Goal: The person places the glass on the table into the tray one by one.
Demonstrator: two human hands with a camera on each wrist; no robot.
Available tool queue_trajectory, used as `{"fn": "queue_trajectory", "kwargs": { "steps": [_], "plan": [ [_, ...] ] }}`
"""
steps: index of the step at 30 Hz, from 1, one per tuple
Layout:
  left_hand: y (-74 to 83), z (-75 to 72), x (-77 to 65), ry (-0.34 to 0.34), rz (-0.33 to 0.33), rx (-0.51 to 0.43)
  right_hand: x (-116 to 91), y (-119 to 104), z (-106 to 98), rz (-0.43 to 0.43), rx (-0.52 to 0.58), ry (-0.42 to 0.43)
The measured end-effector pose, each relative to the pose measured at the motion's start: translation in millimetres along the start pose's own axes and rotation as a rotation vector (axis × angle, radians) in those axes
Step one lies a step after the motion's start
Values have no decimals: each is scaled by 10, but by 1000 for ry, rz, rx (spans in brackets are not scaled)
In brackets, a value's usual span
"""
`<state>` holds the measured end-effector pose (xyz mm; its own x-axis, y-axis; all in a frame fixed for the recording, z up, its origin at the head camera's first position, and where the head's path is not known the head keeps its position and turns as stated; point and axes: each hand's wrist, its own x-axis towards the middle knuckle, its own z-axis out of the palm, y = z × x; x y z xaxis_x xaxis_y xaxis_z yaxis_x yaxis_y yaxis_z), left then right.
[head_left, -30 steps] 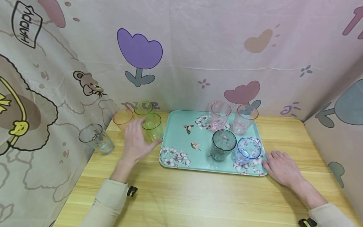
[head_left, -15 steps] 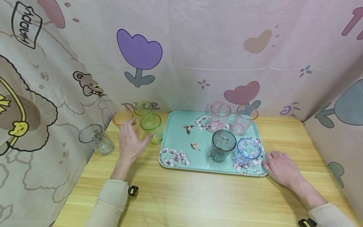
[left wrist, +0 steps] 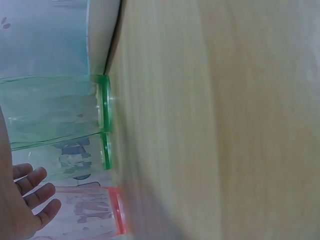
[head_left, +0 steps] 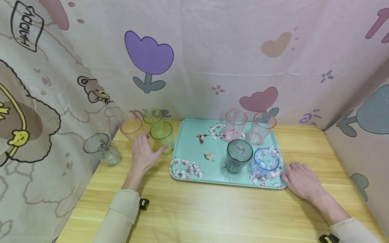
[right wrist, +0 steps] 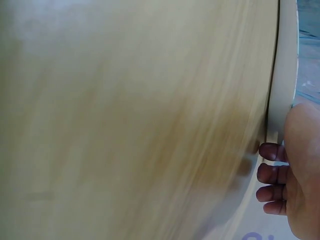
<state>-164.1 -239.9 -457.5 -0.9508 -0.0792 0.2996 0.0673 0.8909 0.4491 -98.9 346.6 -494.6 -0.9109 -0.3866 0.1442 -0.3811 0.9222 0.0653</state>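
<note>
My left hand [head_left: 141,154] hovers in front of several glasses at the table's left, fingers loosely bent and thumb spread, holding nothing. Just beyond the thumb stands the nearer green glass [head_left: 164,136], with another green glass [head_left: 153,116] behind it. An orange glass [head_left: 129,129], partly hidden by the fingers, is to their left. In the left wrist view, the fingers hang before the orange glass [left wrist: 90,212], whose base looks red. My right hand [head_left: 302,179] rests by the right edge of a teal floral tray [head_left: 189,135], its fingers relaxed against the edge.
Two pink glasses [head_left: 234,125] stand at the back of the tray. A dark grey glass [head_left: 237,158] and a blue glass [head_left: 263,163] are nearer its front right. A tilted-looking clear glass [head_left: 106,151] stands at the table's left edge. Printed cloth [head_left: 200,50] surrounds the table.
My left hand has drawn left, away from the nearer green glass, toward the orange one, then shifted slightly back right and lower. The right hand stays where it was.
</note>
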Motion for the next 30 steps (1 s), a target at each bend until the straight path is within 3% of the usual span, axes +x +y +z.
{"fn": "queue_trajectory", "kwargs": {
  "steps": [7,22,30],
  "plan": [
    [11,50,15,-24,7,53,-1,-5,-4,6,4,-11],
    [153,141,75,-55,-98,151,8,-5,-8,-2,8,-13],
    [179,143,79,-39,-100,172,8,7,2,-4,18,0]
  ]
}}
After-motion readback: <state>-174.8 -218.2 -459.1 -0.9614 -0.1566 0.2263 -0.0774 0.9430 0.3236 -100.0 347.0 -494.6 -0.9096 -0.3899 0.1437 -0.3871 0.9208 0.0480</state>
